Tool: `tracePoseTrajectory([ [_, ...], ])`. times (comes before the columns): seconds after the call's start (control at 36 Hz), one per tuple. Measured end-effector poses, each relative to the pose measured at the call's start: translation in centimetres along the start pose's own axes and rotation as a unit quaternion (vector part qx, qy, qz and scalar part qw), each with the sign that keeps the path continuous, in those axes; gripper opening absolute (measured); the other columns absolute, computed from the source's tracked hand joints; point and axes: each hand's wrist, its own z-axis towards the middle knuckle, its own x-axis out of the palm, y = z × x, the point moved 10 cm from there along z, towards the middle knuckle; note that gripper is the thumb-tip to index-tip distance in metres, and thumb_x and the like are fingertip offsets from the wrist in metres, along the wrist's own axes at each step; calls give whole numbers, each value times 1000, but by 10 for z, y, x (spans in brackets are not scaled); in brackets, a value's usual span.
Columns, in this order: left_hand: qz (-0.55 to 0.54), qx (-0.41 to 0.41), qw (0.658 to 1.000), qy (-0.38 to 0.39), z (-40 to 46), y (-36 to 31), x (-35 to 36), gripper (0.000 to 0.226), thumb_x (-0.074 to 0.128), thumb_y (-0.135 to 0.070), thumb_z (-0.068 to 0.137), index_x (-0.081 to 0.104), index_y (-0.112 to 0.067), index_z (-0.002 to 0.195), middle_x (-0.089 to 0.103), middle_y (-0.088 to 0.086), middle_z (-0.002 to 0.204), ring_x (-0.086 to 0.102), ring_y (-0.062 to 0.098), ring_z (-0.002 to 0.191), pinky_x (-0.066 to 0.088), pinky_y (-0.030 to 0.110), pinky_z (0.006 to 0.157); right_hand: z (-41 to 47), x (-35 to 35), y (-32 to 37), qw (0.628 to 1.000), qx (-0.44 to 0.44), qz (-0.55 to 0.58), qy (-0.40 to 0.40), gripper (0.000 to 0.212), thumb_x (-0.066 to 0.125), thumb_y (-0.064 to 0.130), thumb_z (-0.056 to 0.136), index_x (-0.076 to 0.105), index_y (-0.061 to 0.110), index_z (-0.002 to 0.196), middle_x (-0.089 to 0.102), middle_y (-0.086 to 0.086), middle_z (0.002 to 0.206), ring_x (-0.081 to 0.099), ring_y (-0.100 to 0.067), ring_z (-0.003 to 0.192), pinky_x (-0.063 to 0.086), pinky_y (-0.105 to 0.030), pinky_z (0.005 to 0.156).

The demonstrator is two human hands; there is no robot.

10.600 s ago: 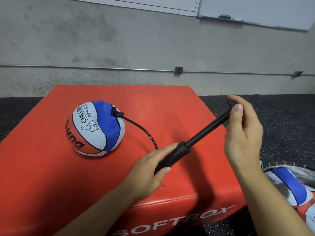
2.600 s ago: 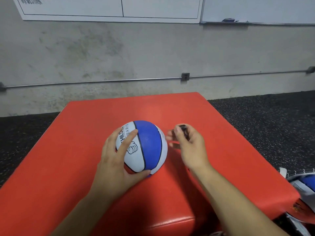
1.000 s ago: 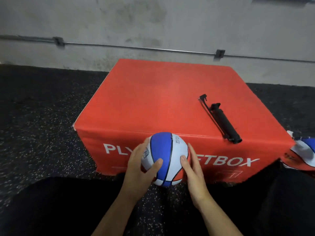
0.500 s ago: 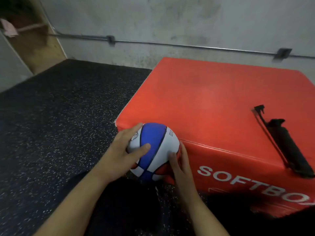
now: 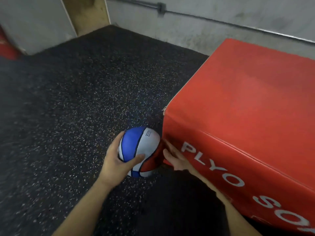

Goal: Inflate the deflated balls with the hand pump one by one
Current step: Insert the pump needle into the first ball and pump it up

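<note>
Cupping the ball (image 5: 141,149) low beside the red box's (image 5: 247,106) near corner, left hand (image 5: 117,160) wraps it; right hand (image 5: 177,159) presses its far side, fingers partly hidden. Box lettering runs off-frame.

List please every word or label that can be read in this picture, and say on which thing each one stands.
"PLYO": white letters on the front face of the red box.
"SO": start of a second word on the same face, cut off by the picture's edge.
Small grey print on a white panel of the ball: too small and blurred to read.
</note>
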Motion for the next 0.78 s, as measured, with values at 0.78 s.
tracePoseTrajectory([
  [0.78,52,-176,983,-5,72,173,97,130,90,-54,72,0,-41,165,15,17,163,25,38,152,32,55,121,68,27,-146,989,136,59,-18,55,64,27,103,40,43,150,41,-1,161,57,6,108,45,-40,114],
])
